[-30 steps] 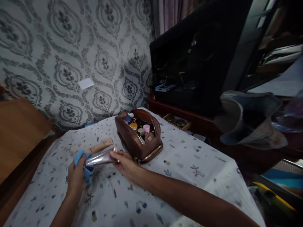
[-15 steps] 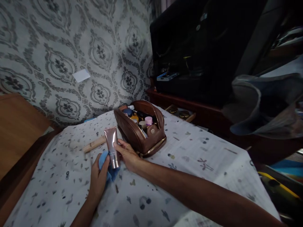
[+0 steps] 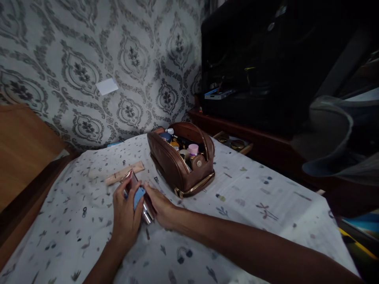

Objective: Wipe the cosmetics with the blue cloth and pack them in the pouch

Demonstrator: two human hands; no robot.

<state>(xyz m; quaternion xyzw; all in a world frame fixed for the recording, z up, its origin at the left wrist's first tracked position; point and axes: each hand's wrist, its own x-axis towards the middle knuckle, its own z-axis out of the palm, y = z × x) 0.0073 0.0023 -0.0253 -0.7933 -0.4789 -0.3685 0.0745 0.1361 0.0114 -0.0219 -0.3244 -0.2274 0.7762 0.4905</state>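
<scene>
A shiny rose-coloured squeeze tube (image 3: pixel 147 214) with a silvery cap is tilted between my two hands, above the patterned white sheet. My right hand (image 3: pixel 161 205) grips the tube from its right side. In my left hand (image 3: pixel 126 211) is a blue cloth (image 3: pixel 138 196), its fingers closed around it and pressing it against the tube's front. Just beyond the hands lies a slim beige tube (image 3: pixel 118 174) on the sheet. An open brown cosmetic bag (image 3: pixel 171 159) stands to the right, holding several jars and bottles, among them a pink-lidded one (image 3: pixel 193 149).
The patterned white sheet (image 3: pixel 245 205) covers the surface under everything. An open drawer (image 3: pixel 237 145) with round golden items sits behind the bag, below a dark television (image 3: pixel 251 79). At far left is a wooden panel (image 3: pixel 26 146). A translucent bag (image 3: pixel 331 138) hangs at right.
My left hand has brought the blue cloth from behind the tube onto its front. The tube has tilted and lowered slightly. The whole view has shifted a little.
</scene>
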